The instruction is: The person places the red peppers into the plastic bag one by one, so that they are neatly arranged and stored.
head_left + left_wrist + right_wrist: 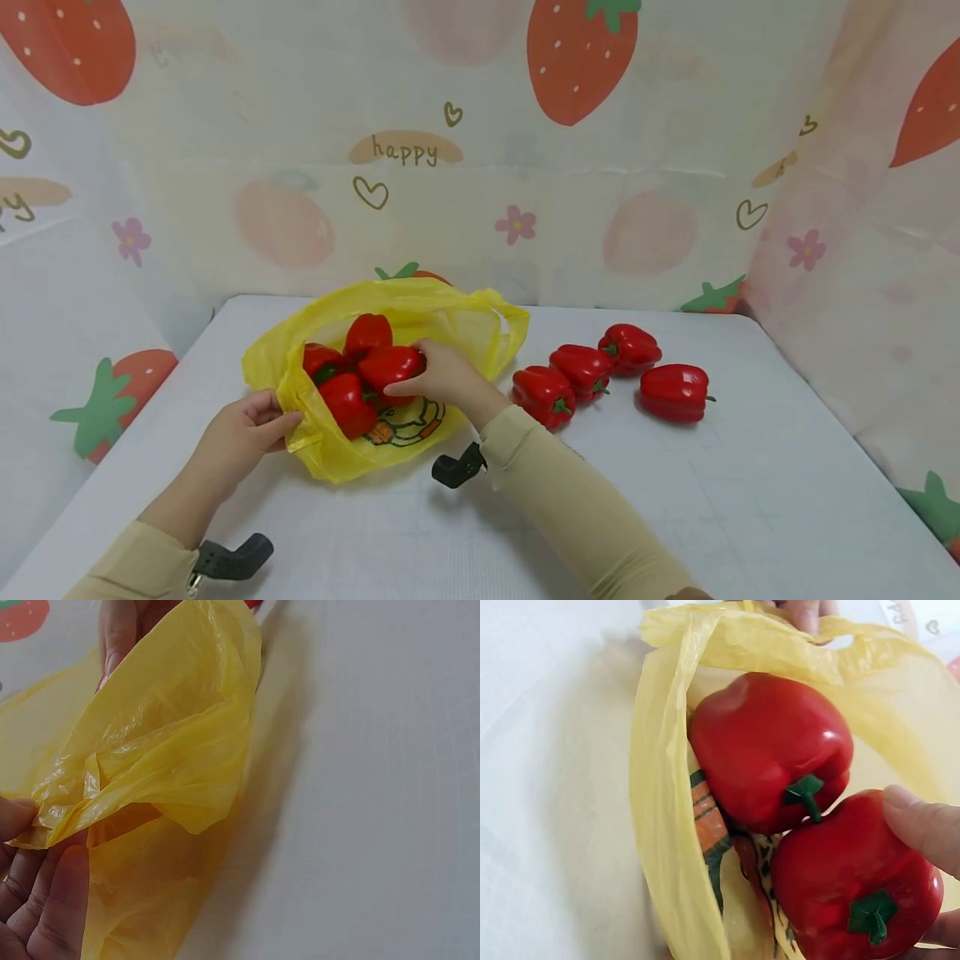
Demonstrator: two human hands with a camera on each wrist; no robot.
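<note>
A yellow plastic bag (pixel 330 458) with a printed cartoon lies on the table, its mouth facing me. My left hand (pixel 243 433) pinches the bag's left rim between thumb and fingers; the left wrist view shows the bunched film at the thumb (pixel 15 816). Inside the mouth, my right hand (pixel 450 379) grips a red bell pepper (pixel 390 367), also seen with its green stem in the right wrist view (pixel 855 877). Three other red bell peppers sit in the bag around it, one at the front (pixel 348 408) and one at the back (pixel 367 333).
Several red bell peppers lie on the white table (pixel 720 500) right of the bag: three in a slanting row, the nearest pepper (pixel 543 396) close to my right sleeve, and another pepper (pixel 673 393) farther right. A strawberry-print curtain (pixel 480 225) surrounds the table's back and sides.
</note>
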